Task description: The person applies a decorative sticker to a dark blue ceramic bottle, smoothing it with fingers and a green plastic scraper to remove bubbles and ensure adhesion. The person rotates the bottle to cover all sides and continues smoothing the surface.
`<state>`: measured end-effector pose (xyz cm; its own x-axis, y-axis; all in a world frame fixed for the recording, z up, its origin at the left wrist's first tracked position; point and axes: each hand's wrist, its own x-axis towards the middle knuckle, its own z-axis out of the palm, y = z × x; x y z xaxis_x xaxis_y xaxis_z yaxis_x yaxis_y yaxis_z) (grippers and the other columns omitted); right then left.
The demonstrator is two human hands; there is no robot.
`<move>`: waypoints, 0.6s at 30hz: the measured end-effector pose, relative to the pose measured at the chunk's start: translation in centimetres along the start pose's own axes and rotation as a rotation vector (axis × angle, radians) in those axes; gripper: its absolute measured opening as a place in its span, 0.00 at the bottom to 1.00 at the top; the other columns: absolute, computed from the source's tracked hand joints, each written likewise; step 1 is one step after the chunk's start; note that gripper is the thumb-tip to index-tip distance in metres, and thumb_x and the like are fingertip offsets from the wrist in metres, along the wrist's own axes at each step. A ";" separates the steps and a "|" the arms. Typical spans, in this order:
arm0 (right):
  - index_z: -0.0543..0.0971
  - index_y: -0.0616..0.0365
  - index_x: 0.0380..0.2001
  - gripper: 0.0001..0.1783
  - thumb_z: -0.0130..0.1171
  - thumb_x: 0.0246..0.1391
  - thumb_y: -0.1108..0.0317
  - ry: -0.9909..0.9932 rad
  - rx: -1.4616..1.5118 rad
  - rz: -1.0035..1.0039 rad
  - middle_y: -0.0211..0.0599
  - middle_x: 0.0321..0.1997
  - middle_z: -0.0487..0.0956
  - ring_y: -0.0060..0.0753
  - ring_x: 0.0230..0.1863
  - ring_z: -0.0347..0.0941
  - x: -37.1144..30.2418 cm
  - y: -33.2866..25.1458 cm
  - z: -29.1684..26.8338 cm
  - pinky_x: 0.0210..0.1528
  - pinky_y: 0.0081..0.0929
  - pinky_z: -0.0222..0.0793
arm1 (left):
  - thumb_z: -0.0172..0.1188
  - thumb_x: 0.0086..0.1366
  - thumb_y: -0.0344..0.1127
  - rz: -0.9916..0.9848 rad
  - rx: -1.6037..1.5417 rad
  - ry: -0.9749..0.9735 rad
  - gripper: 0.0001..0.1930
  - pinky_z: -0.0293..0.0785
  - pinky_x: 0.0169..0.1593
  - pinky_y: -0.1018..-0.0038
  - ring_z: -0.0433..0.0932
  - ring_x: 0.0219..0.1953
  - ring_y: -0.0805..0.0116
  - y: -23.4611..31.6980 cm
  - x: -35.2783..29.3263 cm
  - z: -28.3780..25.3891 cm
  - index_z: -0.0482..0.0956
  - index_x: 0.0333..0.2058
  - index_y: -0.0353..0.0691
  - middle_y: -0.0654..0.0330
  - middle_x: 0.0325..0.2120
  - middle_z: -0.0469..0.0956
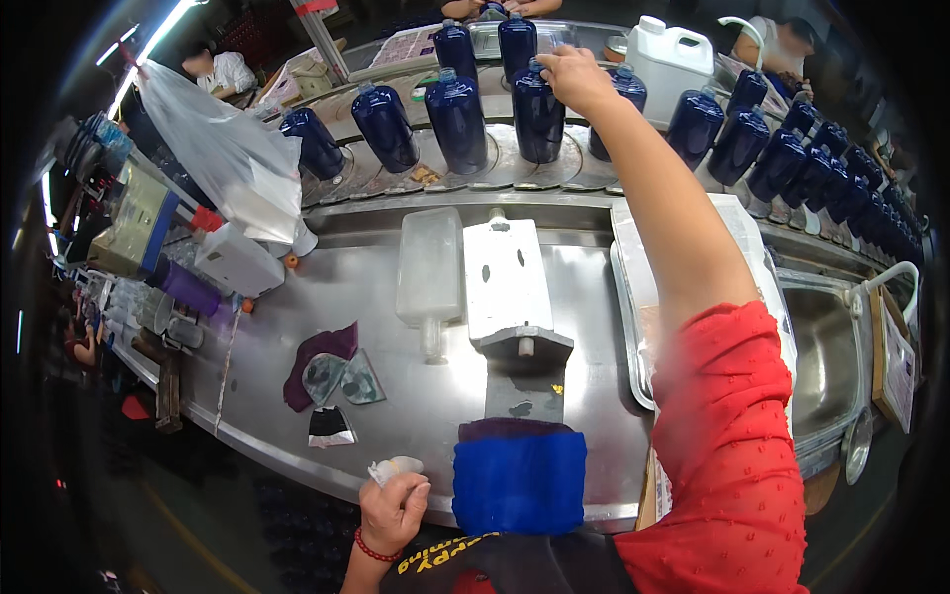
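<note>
My right hand (pixel 577 79) reaches far forward, fingers closed at the neck of a glossy dark blue bottle (pixel 539 117). That bottle stands upright on the conveyor (pixel 510 168), between other blue bottles like it (pixel 457 124). Close to my body, my left hand (pixel 393 510) is closed round a crumpled white wad (pixel 398 467), perhaps cloth or paper. A white block fixture (pixel 507 282) with dark marks stands in the middle of the steel table (pixel 396 396). Beside it lies a clear, frosted bottle (pixel 429 267), its neck toward me. A blue cloth (pixel 520 482) lies at the near edge.
Purple and grey cloth scraps (pixel 325 366) lie left on the table. A plastic bag (pixel 213 148) hangs at the far left. At right are a tray (pixel 633 342) and a sink (pixel 826 346). A white jug (pixel 670 59) stands behind the conveyor; other people sit beyond.
</note>
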<state>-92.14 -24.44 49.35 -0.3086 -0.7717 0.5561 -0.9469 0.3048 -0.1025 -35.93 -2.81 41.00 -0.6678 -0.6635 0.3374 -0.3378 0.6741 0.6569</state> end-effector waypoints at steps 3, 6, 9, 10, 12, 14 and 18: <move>0.81 0.53 0.44 0.12 0.59 0.63 0.59 0.212 0.017 -0.118 0.40 0.51 0.79 0.50 0.59 0.72 -0.3 1.7 2.6 0.57 0.45 0.72 | 0.64 0.62 0.28 0.025 0.046 0.062 0.03 0.74 0.30 0.64 0.78 0.24 0.51 -0.2 0.5 0.6 0.80 0.34 0.37 0.52 0.25 0.79; 0.76 0.59 0.36 0.12 0.63 0.59 0.62 0.299 0.140 -0.178 0.49 0.42 0.79 0.59 0.46 0.75 -1.0 3.0 3.0 0.50 0.49 0.71 | 0.62 0.63 0.28 -0.062 0.009 0.063 0.03 0.75 0.39 0.65 0.81 0.33 0.50 0.6 -0.1 0.4 0.80 0.34 0.36 0.50 0.31 0.82; 0.76 0.58 0.52 0.21 0.63 0.60 0.59 0.314 0.091 -0.195 0.52 0.42 0.80 0.56 0.46 0.76 -3.9 2.4 -0.4 0.52 0.48 0.70 | 0.62 0.65 0.29 -0.022 0.031 0.045 0.04 0.75 0.41 0.65 0.81 0.35 0.50 0.4 -0.5 -0.2 0.80 0.36 0.36 0.50 0.34 0.82; 0.73 0.58 0.63 0.32 0.67 0.55 0.62 0.322 0.166 -0.182 0.60 0.43 0.79 0.61 0.50 0.75 -5.6 1.7 -2.7 0.55 0.52 0.69 | 0.61 0.66 0.29 -0.028 0.008 0.039 0.04 0.75 0.42 0.65 0.81 0.36 0.51 0.3 -0.4 -0.6 0.80 0.36 0.36 0.50 0.34 0.83; 0.78 0.64 0.32 0.15 0.66 0.55 0.61 0.334 0.119 -0.132 0.58 0.37 0.79 0.62 0.40 0.76 -8.8 0.2 -9.5 0.48 0.48 0.71 | 0.60 0.67 0.30 0.045 -0.007 0.072 0.05 0.75 0.44 0.69 0.81 0.38 0.58 0.3 0.7 -1.4 0.80 0.37 0.33 0.51 0.35 0.83; 0.78 0.63 0.33 0.14 0.66 0.58 0.62 0.310 0.143 -0.168 0.49 0.31 0.80 0.50 0.36 0.78 -12.0 -1.6 -18.1 0.41 0.41 0.73 | 0.59 0.69 0.32 0.094 -0.255 0.078 0.10 0.74 0.49 0.71 0.79 0.40 0.67 1.3 3.1 -1.8 0.78 0.45 0.31 0.55 0.39 0.81; 0.79 0.57 0.32 0.10 0.62 0.66 0.63 0.023 0.818 -0.105 0.29 0.28 0.80 0.14 0.25 0.72 -18.3 -7.5 -30.3 0.28 0.16 0.69 | 0.69 0.65 0.48 0.238 -0.697 -0.024 0.40 0.70 0.61 0.66 0.75 0.55 0.63 6.1 9.7 -0.6 0.62 0.66 0.33 0.52 0.54 0.73</move>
<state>-76.68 4.29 64.98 -0.2215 -0.7589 0.6124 -0.7401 -0.2780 -0.6123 -44.10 -5.33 48.67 -0.6874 -0.5124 0.5147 0.3130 0.4305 0.8466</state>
